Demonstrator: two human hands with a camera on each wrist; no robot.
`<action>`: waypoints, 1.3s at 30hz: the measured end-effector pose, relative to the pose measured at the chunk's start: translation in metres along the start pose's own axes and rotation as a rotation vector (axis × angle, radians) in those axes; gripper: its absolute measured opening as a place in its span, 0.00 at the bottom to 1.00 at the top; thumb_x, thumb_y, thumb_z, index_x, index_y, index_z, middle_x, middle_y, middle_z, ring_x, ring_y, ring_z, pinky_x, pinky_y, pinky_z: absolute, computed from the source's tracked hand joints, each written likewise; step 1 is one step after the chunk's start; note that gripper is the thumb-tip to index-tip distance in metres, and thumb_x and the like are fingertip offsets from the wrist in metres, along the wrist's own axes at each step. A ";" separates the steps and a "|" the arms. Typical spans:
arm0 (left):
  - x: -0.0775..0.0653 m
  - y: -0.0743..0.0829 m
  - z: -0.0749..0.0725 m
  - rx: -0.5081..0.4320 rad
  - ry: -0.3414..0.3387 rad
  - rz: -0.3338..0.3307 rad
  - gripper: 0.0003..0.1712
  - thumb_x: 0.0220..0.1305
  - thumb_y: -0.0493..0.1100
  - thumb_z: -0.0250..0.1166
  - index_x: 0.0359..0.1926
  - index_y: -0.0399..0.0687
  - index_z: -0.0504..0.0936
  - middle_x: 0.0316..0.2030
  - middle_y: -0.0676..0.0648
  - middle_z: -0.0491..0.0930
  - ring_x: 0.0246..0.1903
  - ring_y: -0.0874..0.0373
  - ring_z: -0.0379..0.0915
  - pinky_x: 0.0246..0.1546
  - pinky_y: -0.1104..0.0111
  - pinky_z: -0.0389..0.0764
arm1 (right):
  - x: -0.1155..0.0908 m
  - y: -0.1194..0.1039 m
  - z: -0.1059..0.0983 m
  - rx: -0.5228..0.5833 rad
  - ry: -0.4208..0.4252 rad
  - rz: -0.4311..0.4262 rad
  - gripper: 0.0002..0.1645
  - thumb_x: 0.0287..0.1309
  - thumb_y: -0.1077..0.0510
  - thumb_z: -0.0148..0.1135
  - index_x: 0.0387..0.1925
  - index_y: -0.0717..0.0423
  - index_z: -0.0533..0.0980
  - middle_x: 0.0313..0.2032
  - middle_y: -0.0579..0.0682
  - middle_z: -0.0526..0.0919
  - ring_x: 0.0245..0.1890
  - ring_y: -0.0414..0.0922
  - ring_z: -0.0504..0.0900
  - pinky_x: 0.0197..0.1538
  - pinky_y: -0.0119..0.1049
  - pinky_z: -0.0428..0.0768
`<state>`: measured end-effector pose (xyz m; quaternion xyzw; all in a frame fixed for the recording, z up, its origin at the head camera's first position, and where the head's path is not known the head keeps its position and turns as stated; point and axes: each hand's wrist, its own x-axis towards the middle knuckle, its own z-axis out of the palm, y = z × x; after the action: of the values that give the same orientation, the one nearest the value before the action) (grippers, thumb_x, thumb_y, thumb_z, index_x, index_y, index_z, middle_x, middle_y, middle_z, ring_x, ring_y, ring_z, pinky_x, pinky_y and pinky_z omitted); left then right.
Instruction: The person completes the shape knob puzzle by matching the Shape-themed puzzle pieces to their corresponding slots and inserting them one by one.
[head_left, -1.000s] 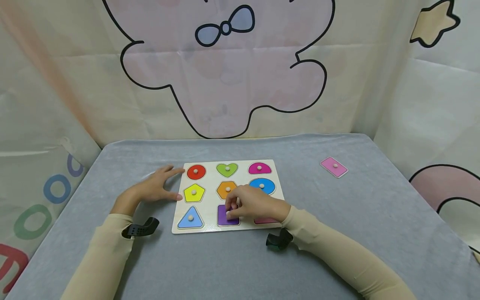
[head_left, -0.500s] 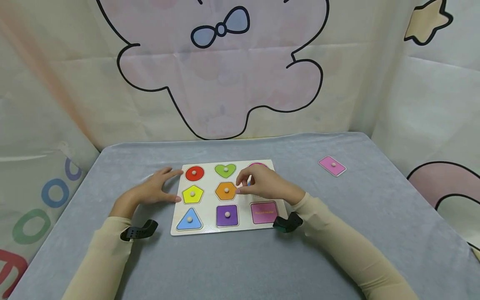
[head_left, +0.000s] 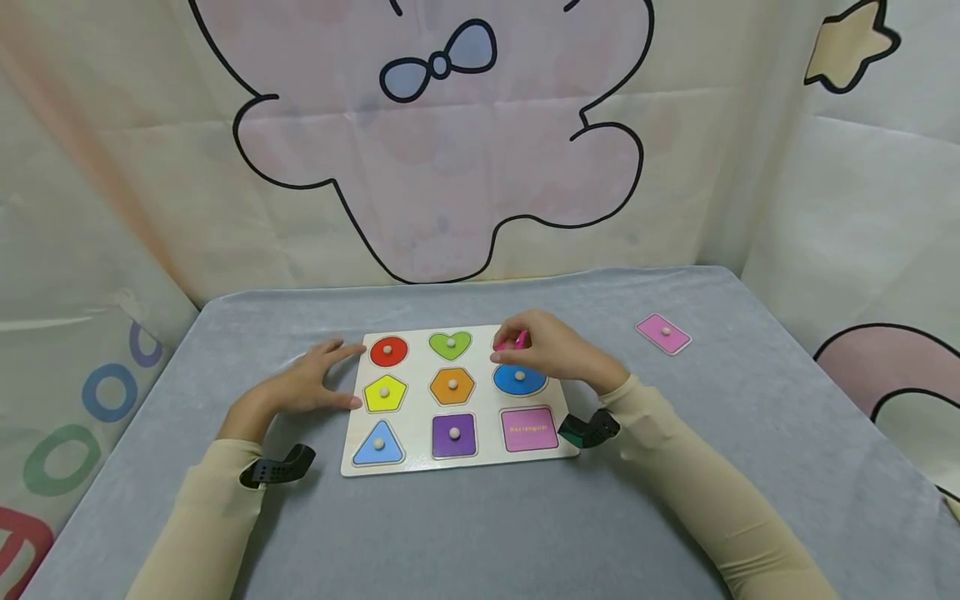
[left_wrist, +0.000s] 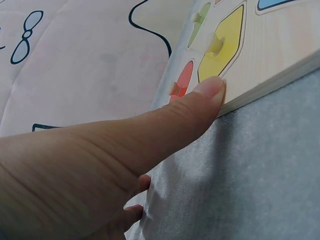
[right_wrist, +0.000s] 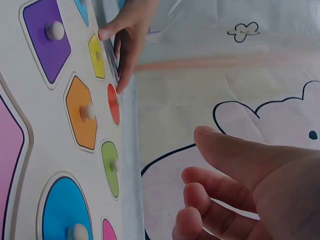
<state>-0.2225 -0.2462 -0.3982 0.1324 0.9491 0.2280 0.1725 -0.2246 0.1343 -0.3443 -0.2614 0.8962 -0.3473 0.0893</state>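
A wooden knob puzzle board (head_left: 412,433) lies on the table. Its thumb and a fingertip at the left edge, my left hand (head_left: 300,385) rests beside the red circle (head_left: 388,352) and yellow pentagon (head_left: 385,393). The thumb (left_wrist: 200,102) touches the rim near the pentagon in the left wrist view. Over the magenta half-circle (head_left: 521,340) hovers my right hand (head_left: 555,348), partly hiding it. In the right wrist view the right hand (right_wrist: 255,185) has bent fingers, a gap to the thumb, and nothing held. Below it sits the blue oval (head_left: 517,381). The pink rectangular recess (head_left: 528,429) is bare.
A loose pink rectangle piece (head_left: 663,334) with a knob lies right of the board on the grey cloth (head_left: 465,533). The green heart (head_left: 450,344), orange hexagon (head_left: 452,386), purple square (head_left: 453,435) and blue triangle (head_left: 378,444) sit in their recesses. A printed curtain hangs behind.
My right hand has moved from the purple square up and right, past the blue oval, to the magenta half-circle. The left hand keeps its place at the board's edge.
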 end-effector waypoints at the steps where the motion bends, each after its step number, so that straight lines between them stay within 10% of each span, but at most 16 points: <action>1: 0.000 0.000 0.000 -0.001 -0.001 0.000 0.56 0.54 0.60 0.75 0.78 0.53 0.58 0.78 0.27 0.44 0.74 0.25 0.42 0.66 0.26 0.58 | 0.000 0.001 -0.001 0.000 0.001 0.003 0.09 0.61 0.53 0.71 0.38 0.55 0.85 0.30 0.48 0.82 0.28 0.50 0.75 0.30 0.30 0.73; 39: -0.001 -0.002 0.000 0.001 0.017 0.023 0.54 0.54 0.59 0.75 0.77 0.53 0.59 0.77 0.28 0.47 0.74 0.26 0.44 0.66 0.27 0.60 | -0.018 0.083 -0.080 -0.187 0.228 0.290 0.20 0.68 0.44 0.62 0.45 0.56 0.83 0.42 0.56 0.81 0.39 0.50 0.78 0.37 0.36 0.75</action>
<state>-0.2215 -0.2481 -0.3991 0.1416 0.9490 0.2305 0.1617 -0.2703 0.2414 -0.3411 -0.0957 0.9571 -0.2732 0.0119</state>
